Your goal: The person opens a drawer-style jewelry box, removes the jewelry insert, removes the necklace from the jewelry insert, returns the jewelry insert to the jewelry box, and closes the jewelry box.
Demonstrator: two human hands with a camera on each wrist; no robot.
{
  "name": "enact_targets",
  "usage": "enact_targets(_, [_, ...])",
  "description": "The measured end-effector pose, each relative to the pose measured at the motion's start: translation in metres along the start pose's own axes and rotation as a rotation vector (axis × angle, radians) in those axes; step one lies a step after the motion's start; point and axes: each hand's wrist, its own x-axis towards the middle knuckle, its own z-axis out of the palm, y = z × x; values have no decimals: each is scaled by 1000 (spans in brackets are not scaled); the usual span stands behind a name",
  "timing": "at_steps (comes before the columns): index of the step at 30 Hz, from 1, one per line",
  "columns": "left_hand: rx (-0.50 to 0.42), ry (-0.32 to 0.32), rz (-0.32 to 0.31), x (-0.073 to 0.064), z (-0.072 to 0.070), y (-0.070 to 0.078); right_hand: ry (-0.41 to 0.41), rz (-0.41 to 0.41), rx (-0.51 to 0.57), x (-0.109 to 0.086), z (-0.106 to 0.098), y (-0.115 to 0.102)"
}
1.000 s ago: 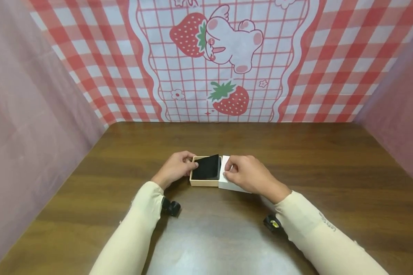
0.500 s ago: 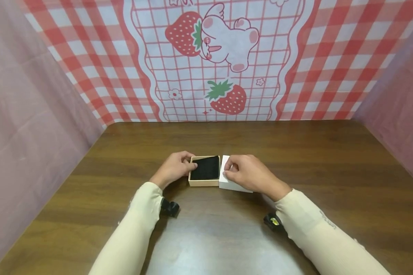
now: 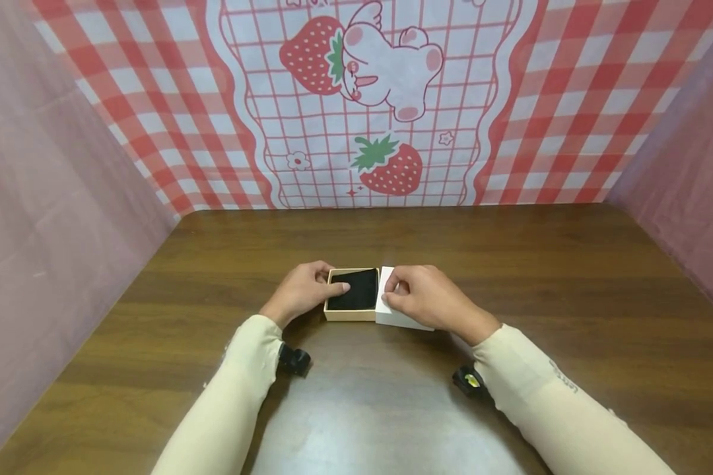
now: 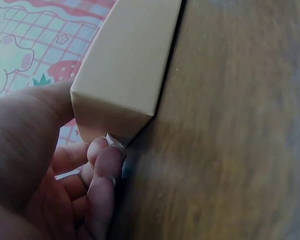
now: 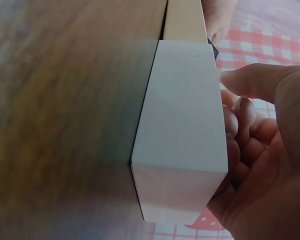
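Observation:
In the head view a tan open box (image 3: 350, 316) stands at the middle of the table, a flat black pad (image 3: 359, 295) lying inside it. My left hand (image 3: 303, 290) grips the box's left end; its thumb reaches over the rim onto the pad. In the left wrist view the curled fingertips are at the end wall of the tan box (image 4: 120, 65). Right up against the box's right end is a white box (image 3: 399, 319). My right hand (image 3: 430, 297) rests over its top, fingers loosely curled and thumb apart, as the white box (image 5: 185, 110) shows in the right wrist view.
The brown wooden table (image 3: 511, 264) reaches back to a red-and-white checked cloth (image 3: 570, 99) with strawberries. Pink curtains (image 3: 53, 198) hang at both sides. A small black wrist camera (image 3: 294, 361) sits at the left cuff.
The black pad was tilted up at its right side and has dropped flat into the tan box. My left thumb has moved further right across it. The right hand has barely moved.

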Motion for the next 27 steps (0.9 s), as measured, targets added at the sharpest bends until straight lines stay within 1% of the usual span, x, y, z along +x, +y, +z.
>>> enact_targets(8, [30,17,-7,0,3,1,17,-20,14,-2,-3,0])
enact_targets(13, [5,14,-1,-1,2,2,35,-44,43,-2,-6,2])
enact_targets(16, [-10,0,7,-1,1,2,30,-48,40,-3,-12,3])
enact_targets(19, [-14,-14,7,-1,-1,3,15,-29,-4,-4,-20,3])
enact_targets(22, [-9,-28,-4,-2,-3,4,-2,1,-83,-6,-29,3])
enact_targets(25, [22,-42,-14,-4,-4,9,-5,21,-158,-7,-35,4])
enact_targets(27, [63,-50,-22,-5,-3,12,-4,27,-198,-8,-38,4])
